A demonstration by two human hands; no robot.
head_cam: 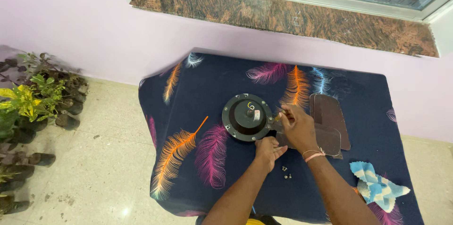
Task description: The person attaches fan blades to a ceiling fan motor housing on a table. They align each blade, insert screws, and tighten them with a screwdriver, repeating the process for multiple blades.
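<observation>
desk [198, 88]: covered by dark navy cloth with orange, pink and blue feather print; stands against a lilac wall under a brown granite window sill [283, 15].
floor [94, 159]: pale speckled tile, left of the desk.
potted plants [33, 107]: green and yellow leaves in dark pots, on the floor at far left, well apart from the desk.
fan blades [330, 119]: flat brown blades stacked on the desk, right of the motor; long axis runs roughly away from the camera, wide ends far, narrow ends near; one paler blade lies lowest in the picture, partly under the right hand.
fan motor [246, 116]: round black ceiling-fan motor housing, lying flat near desk centre, axis pointing up; short wires stick out at its hub; no long axis, being round.
cloth rag [377, 182]: blue and white checked, crumpled, on the near right corner of the desk, apart from both hands.
right hand [296, 123]: on the blade's narrow end just beside the motor's right rim; grip clenched on something small and thin, cannot tell what; pink band at the wrist.
left hand [269, 152]: at the motor's near rim, fingers curled and touching its edge; cannot tell if the grip closes on anything.
screws [286, 173]: few small metal ones, loose on the cloth just right of the left wrist, touching neither hand.
</observation>
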